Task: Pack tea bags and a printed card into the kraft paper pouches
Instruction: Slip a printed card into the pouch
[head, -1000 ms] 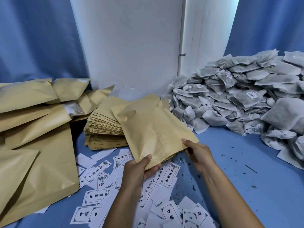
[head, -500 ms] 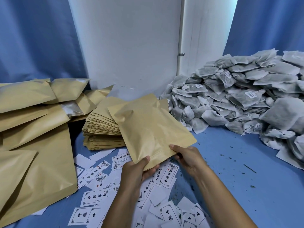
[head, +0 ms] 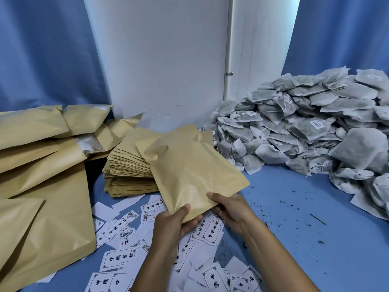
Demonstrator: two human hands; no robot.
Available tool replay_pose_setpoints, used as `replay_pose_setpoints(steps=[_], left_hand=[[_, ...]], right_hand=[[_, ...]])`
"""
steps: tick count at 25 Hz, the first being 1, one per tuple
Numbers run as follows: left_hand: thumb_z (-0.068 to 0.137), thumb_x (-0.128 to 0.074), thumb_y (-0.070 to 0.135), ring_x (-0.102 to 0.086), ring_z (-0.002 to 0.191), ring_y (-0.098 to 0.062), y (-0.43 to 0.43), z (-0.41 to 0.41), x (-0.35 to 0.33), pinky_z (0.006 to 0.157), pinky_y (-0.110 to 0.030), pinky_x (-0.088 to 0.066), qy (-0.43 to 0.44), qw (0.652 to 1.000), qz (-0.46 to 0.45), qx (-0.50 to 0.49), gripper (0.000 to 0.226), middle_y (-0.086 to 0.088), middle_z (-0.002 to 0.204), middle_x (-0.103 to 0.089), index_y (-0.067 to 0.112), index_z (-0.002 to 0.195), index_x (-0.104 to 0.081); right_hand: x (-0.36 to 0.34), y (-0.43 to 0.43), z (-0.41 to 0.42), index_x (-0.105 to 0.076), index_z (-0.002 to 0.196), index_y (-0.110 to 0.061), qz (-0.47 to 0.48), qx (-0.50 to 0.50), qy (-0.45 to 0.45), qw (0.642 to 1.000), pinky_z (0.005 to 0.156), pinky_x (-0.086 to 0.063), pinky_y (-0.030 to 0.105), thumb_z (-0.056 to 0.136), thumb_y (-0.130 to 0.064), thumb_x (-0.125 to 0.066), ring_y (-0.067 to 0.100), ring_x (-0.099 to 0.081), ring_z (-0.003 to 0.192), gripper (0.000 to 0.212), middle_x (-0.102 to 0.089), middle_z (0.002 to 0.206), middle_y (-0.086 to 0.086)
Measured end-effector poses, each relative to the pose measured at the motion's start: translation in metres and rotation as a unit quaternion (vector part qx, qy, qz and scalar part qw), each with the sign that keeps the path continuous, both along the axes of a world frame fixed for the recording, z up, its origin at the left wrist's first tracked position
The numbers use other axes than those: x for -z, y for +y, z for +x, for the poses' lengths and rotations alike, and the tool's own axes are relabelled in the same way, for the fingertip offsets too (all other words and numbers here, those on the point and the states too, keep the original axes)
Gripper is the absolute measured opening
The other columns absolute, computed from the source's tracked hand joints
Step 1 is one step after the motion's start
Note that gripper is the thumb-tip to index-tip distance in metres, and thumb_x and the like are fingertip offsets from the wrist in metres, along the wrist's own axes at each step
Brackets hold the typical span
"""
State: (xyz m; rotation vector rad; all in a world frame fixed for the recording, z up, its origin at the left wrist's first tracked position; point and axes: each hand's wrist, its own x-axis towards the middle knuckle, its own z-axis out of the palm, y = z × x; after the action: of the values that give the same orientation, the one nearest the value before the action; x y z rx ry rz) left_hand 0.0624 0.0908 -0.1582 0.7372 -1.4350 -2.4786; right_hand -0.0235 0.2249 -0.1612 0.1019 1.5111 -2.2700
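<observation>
On blue table (head: 294,228), far right, I see tea bag heap (head: 305,131); filled pouches (head: 42,165) left; flat pouch stack (head: 130,165) centre. Kraft pouch (head: 189,171) tilted above printed cards (head: 117,228). Left hand (head: 174,224) pinches near edge, thumb on top. Right hand (head: 229,207) grips near corner, fingers curled beneath.

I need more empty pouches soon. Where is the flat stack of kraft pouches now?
In the head view, the flat stack of kraft pouches lies left of centre on the blue table, behind the printed cards and partly hidden by the held pouch.
</observation>
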Motion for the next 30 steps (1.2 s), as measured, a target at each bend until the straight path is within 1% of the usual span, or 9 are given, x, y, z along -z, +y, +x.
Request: replay_pose_setpoints(steps=[2, 4, 11, 13, 16, 21, 25, 28, 30], left_hand=[[0.088, -0.063, 0.003, -0.072, 0.069, -0.032, 0.000, 0.000, 0.000, 0.048, -0.023, -0.054, 0.001, 1.000, 0.000, 0.009, 0.012, -0.024, 0.079, -0.071, -0.008, 0.093, -0.061], [0.089, -0.063, 0.004, -0.072, 0.069, -0.032, 0.000, 0.000, 0.001, 0.049, -0.023, -0.055, 0.001, 1.000, -0.002, 0.024, 0.013, -0.025, 0.081, -0.071, -0.008, 0.094, -0.062], [0.088, -0.066, 0.010, -0.069, 0.057, -0.023, -0.005, -0.002, 0.006, 0.051, -0.022, -0.055, -0.012, 0.992, -0.123, 0.004, 0.014, -0.019, 0.069, -0.071, -0.004, 0.088, -0.066], [0.087, -0.067, 0.008, -0.066, 0.053, -0.022, -0.003, -0.003, 0.008, 0.052, -0.023, -0.054, -0.005, 0.990, -0.138, -0.012, 0.012, -0.016, 0.065, -0.070, -0.004, 0.084, -0.067], [0.087, -0.066, 0.006, -0.068, 0.062, -0.029, 0.000, -0.004, 0.010, 0.065, -0.033, -0.056, 0.006, 0.993, -0.118, -0.017, 0.013, -0.020, 0.071, -0.071, -0.007, 0.087, -0.068], [0.088, -0.067, 0.014, -0.066, 0.063, -0.028, -0.002, -0.006, 0.012, 0.052, -0.027, -0.054, 0.008, 0.994, -0.106, 0.036, 0.020, -0.022, 0.072, -0.069, -0.005, 0.091, -0.067], [0.088, -0.066, 0.013, -0.063, 0.062, -0.032, 0.006, -0.008, 0.014, 0.061, -0.034, -0.045, 0.013, 0.992, -0.122, 0.009, 0.016, -0.025, 0.068, -0.067, -0.003, 0.087, -0.068], [0.087, -0.066, 0.012, -0.064, 0.058, -0.030, 0.006, -0.008, 0.015, 0.057, -0.032, -0.048, 0.012, 0.991, -0.130, -0.001, 0.014, -0.022, 0.066, -0.068, -0.002, 0.086, -0.068], [0.087, -0.067, 0.012, -0.064, 0.059, -0.029, 0.008, -0.008, 0.015, 0.060, -0.033, -0.047, 0.010, 0.992, -0.126, 0.000, 0.016, -0.022, 0.067, -0.068, -0.003, 0.088, -0.068]], right_hand=[[0.000, -0.004, 0.003, -0.064, 0.093, 0.008, -0.010, -0.037, -0.007, 0.999, 0.087, -0.049, 0.041, 0.076, 0.004, -0.072, 0.032, -0.063, 0.085, 0.019, -0.068, 0.092, 0.022], [0.000, -0.007, 0.006, -0.065, 0.089, 0.009, -0.002, -0.046, 0.000, 0.999, 0.095, -0.046, 0.046, 0.075, 0.006, -0.072, 0.035, -0.063, 0.085, 0.016, -0.069, 0.091, 0.024], [0.001, -0.007, 0.005, -0.064, 0.091, 0.007, -0.011, -0.012, 0.010, 1.000, 0.083, -0.053, 0.037, 0.075, 0.004, -0.073, 0.028, -0.065, 0.079, 0.018, -0.070, 0.090, 0.019], [0.002, -0.011, 0.008, -0.066, 0.092, 0.007, -0.022, -0.050, 0.008, 0.998, 0.090, -0.052, 0.039, 0.075, 0.002, -0.074, 0.030, -0.068, 0.086, 0.019, -0.071, 0.096, 0.021], [0.004, -0.017, 0.014, -0.067, 0.085, 0.008, -0.022, -0.083, 0.001, 0.996, 0.086, -0.054, 0.038, 0.073, 0.003, -0.075, 0.032, -0.068, 0.083, 0.016, -0.069, 0.090, 0.023], [0.002, -0.016, 0.015, -0.067, 0.081, 0.010, 0.012, -0.058, 0.025, 0.998, 0.080, -0.055, 0.044, 0.072, 0.004, -0.075, 0.038, -0.066, 0.081, 0.013, -0.066, 0.089, 0.029], [0.000, -0.013, 0.013, -0.065, 0.086, 0.012, -0.023, -0.052, 0.012, 0.998, 0.071, -0.059, 0.038, 0.075, 0.004, -0.072, 0.035, -0.068, 0.077, 0.015, -0.068, 0.087, 0.027], [0.002, -0.010, 0.008, -0.062, 0.095, 0.014, -0.050, 0.012, -0.003, 0.999, 0.080, -0.058, 0.039, 0.076, 0.004, -0.071, 0.034, -0.070, 0.082, 0.023, -0.070, 0.093, 0.026], [0.002, -0.008, 0.008, -0.067, 0.086, 0.012, -0.023, 0.023, 0.000, 0.999, 0.076, -0.059, 0.038, 0.075, 0.003, -0.073, 0.034, -0.070, 0.078, 0.016, -0.069, 0.091, 0.027]])
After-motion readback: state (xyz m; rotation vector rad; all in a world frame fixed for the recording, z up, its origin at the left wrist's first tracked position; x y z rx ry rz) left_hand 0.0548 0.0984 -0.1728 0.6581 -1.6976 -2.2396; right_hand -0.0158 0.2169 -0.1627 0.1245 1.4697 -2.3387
